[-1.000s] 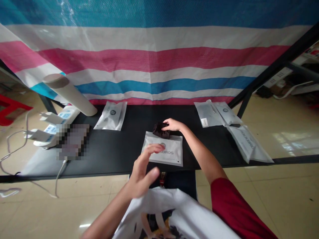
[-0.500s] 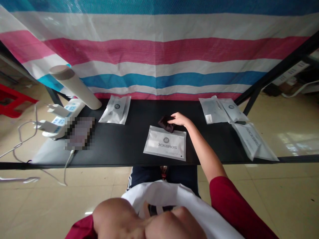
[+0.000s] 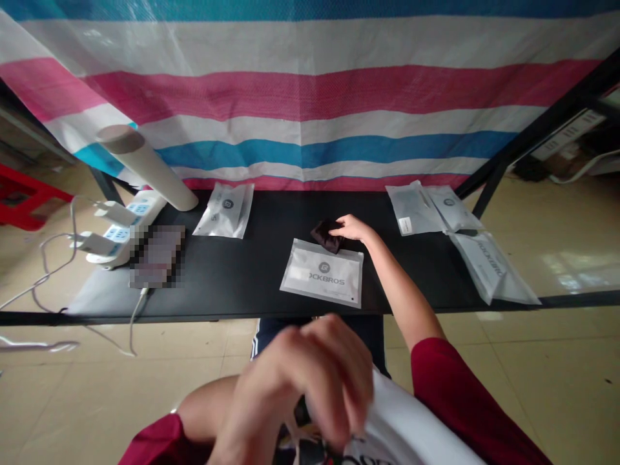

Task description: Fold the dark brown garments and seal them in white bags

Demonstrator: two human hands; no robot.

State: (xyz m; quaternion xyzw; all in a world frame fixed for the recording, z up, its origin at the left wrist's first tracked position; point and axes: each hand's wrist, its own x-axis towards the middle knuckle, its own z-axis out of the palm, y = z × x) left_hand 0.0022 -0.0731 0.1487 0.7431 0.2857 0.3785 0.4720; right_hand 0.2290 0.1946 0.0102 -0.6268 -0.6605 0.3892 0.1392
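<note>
Left hand point(image 3: 314, 368) just popped back up at six o'clock, can't tell its grip; my right hand point(image 3: 353, 228) still pinches dark-brown folded cloth point(image 3: 325, 237).

A dark brownish, soft-looking cloth item point(image 3: 325, 236), bunched into a small creased bundle, sits on the black table top point(image 3: 252, 271), gripped at its right side by the fingers of the right hand point(image 3: 352, 227). Its lower corner overlaps the upper edge of a frosted whitish pouch point(image 3: 320, 284), which lies flat and slightly askew, its lower edge sloping down to the right. The pouch bears a round dark logo above grey lettering, readable as "OCKBROS", and a small dark dot near its lower right corner.
</note>
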